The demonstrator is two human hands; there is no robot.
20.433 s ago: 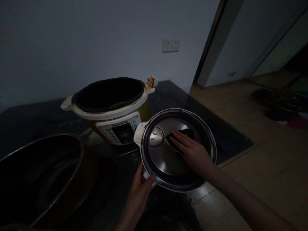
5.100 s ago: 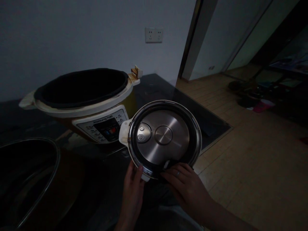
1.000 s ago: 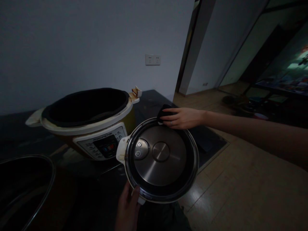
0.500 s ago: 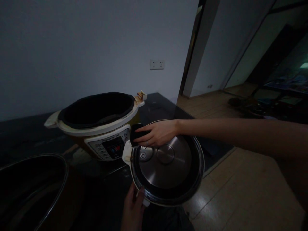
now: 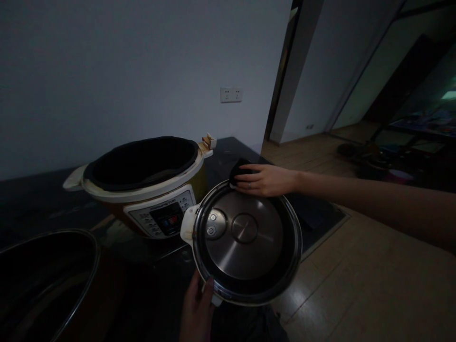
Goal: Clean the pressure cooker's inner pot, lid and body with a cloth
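Observation:
My left hand [image 5: 197,311] grips the near rim of a round cooker lid [image 5: 247,242], held with its shiny steel underside facing me. At the lid's far rim my right hand [image 5: 264,181] is closed on a dark cloth [image 5: 237,172] and presses it against the edge. The open electric cooker [image 5: 142,183], cream and yellow with a control panel, stands on the dark counter [image 5: 42,204] just behind the lid.
A large dark metal pot [image 5: 42,280] sits at the lower left on the counter. A wall socket [image 5: 231,94] is above the cooker. A wooden floor [image 5: 363,285] runs to the right, with a doorway and dim objects beyond it.
My right hand with the cloth slid from the lid's upper left, near the cooker panel, back to the right along the far rim. The left hand kept its hold.

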